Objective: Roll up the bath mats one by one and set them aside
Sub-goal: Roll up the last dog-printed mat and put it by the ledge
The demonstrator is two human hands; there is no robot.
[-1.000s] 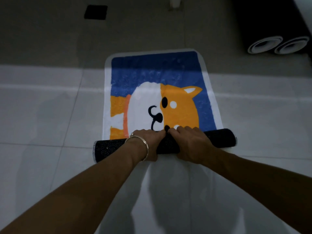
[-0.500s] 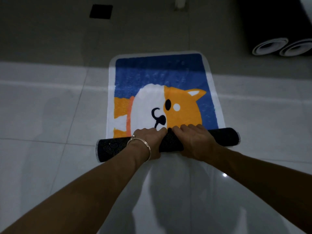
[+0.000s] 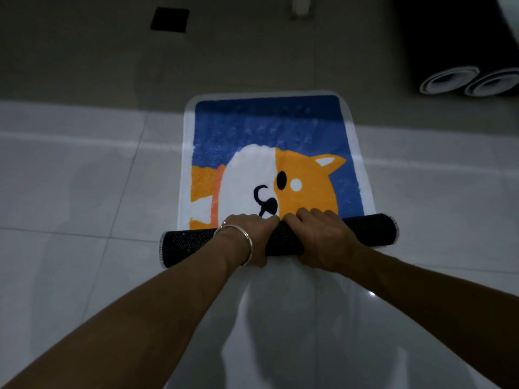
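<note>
Two bare hands clamp side by side on the rolled end of a dog-print bath mat [image 3: 269, 136], which lies on a glossy tiled floor [image 3: 70, 192] in the centre of the frame. The left hand [image 3: 250, 237], with a thin silver bangle [image 3: 238, 240] at the wrist, and the right hand [image 3: 323, 237] both curl their fingers over the top of the roll [image 3: 368, 230], fingertips nearly touching at its middle.

The roll lies crosswise just below the centre of the frame. Its dark dotted backing faces outward, a pale stitched edge shows at each end, and it sticks out past the hands to left and right.

Beyond the hands, the flat part of the mat stretches toward the top of the frame. It shows a blue field inside a white border and an orange-and-white cartoon dog face with a black eye, a black nose and one pointed ear. The dog's lower face meets the roll at the fingers.

At the upper right, a rolled mat [image 3: 449, 81] and a second rolled mat [image 3: 494, 85] lie side by side, dark outside, with pale spiral ends turned toward the camera, well apart from the mat in hand.

A dark square floor drain [image 3: 170, 20] sits at the upper left, on a duller band of floor. A pale object at the top edge is cut off and cannot be identified. Both bare forearms reach in from the bottom corners.
</note>
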